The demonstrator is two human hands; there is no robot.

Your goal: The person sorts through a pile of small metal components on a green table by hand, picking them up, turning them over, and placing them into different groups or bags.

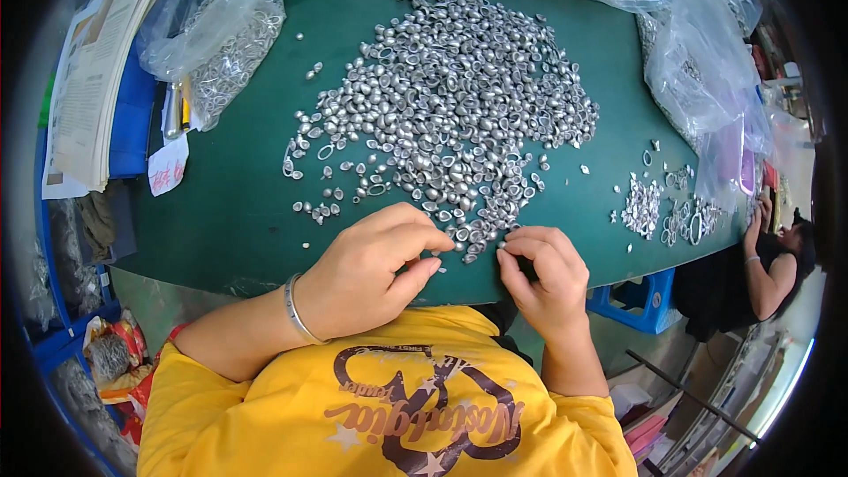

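Observation:
A big heap of small silver metal pieces [459, 79], many of them hollow teardrop or oval cups, spreads over the green table. At the heap's near edge, my left hand [375, 261] has its fingers curled, with a gap between thumb and fingertips. Its index fingertip meets the nearest silver pieces, and a metal bangle [299, 309] circles that wrist. Across the narrow tail of the heap, my right hand [552, 278] pinches a tiny silver piece [503, 246] between thumb and index finger; its exact shape is mostly hidden.
Clear plastic bags of metal parts lie at the far left [225, 53] and right [698, 71]. Smaller piles of shiny parts [642, 208] sit on the right. Papers [106, 71] stand by a blue bin [132, 115]. Another person [760, 274] works at the right beside a blue stool [640, 305].

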